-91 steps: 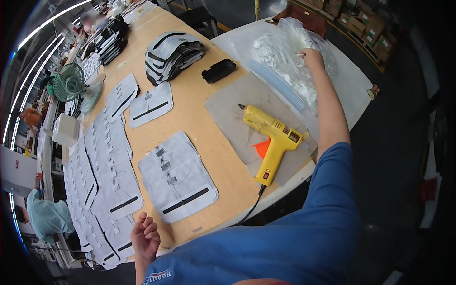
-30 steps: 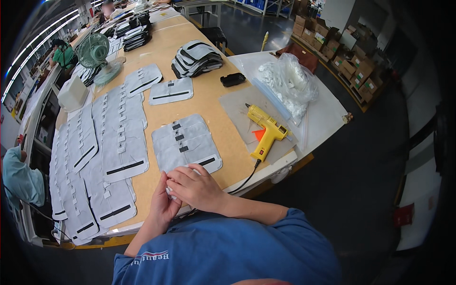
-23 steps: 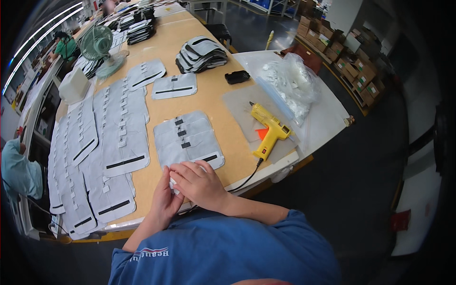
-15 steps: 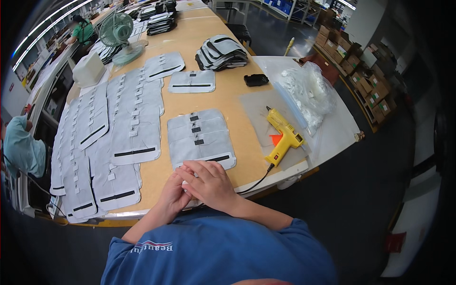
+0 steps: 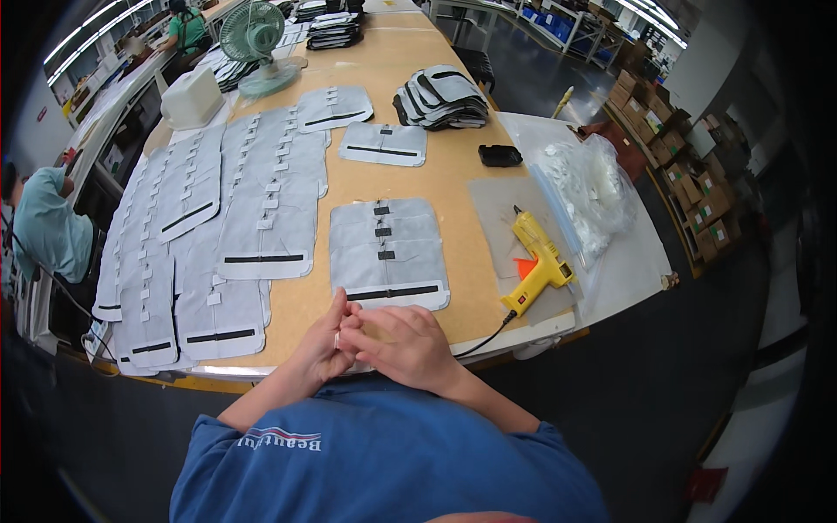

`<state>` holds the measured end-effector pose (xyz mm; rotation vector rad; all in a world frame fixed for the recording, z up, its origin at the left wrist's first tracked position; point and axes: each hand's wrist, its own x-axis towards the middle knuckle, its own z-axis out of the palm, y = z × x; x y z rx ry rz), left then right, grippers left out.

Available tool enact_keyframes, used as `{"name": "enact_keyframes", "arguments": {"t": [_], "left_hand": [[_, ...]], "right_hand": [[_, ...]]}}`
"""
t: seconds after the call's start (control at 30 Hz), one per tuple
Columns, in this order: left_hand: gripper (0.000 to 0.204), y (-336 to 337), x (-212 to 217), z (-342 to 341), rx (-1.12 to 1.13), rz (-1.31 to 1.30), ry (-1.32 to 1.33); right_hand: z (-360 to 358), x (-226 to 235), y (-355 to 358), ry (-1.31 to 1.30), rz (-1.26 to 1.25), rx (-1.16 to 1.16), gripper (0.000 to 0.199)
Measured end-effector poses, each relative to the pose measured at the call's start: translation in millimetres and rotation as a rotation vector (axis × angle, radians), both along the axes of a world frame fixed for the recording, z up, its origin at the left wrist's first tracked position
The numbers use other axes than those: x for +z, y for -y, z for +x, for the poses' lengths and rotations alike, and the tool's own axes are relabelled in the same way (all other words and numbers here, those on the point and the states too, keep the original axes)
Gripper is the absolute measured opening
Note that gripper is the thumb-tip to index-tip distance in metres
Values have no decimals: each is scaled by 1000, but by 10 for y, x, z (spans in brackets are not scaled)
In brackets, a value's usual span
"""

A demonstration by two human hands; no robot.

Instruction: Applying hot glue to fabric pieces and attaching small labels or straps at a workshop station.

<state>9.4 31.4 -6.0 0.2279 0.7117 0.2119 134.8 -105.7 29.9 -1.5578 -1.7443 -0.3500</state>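
Observation:
My left hand and my right hand meet in front of my body, at the table's near edge. The fingers of both are bent and pressed together. Between them shows a small white bit, too small to name. Just beyond my hands lies a grey fabric panel with a column of small dark tags and a black strip along its white near border. To the right, a yellow glue gun with an orange trigger rests on a grey sheet, its black cord running back toward me.
Overlapping grey panels cover the table's left side. A stack of panels, a black case and a clear bag of white pieces lie farther off. A green fan stands beside a white container. Two people sit at left.
My hands have shifted slightly and opened a little from each other, with the left thumb now raised. The view has tilted, so the table appears moved to the right.

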Motion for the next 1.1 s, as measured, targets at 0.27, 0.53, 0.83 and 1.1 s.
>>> {"name": "enact_keyframes", "arguments": {"t": [0.27, 0.53, 0.83, 1.1], "left_hand": [[35, 110, 55, 73, -165, 49, 168], [42, 214, 213, 82, -105, -26, 268], [42, 222, 82, 79, -78, -54, 265], [44, 261, -1, 106, -185, -160, 420]], "right_hand": [[-81, 13, -88, 41, 26, 14, 20], [-70, -122, -146, 12, 57, 29, 19], [-95, -180, -113, 27, 113, 72, 20], [-119, -258, -82, 27, 141, 42, 23]]}}
